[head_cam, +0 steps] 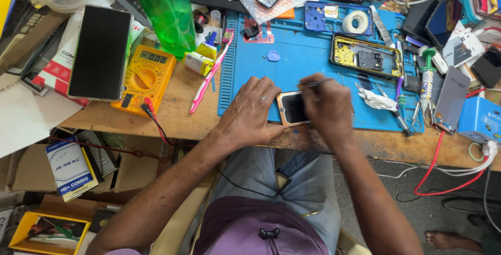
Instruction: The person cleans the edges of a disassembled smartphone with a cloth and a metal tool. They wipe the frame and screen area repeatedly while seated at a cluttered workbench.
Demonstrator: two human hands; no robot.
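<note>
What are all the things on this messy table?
phone: 1, black screen, on the mat under both hands
mat: 1, blue, on the table
table: 1, wooden
tool: 1, thin, metal, in right hand
open phone: 1, yellow inside, mat's right
meter: 1, yellow, left of mat
bottle: 1, green, behind meter
toothbrush: 1, pink, mat's left edge
tape: 1 roll, white, mat's top
big phone: 1, black, far left
left hand: 1, pressing the phone's left end
right hand: 1, holding the tool over the phone
</note>
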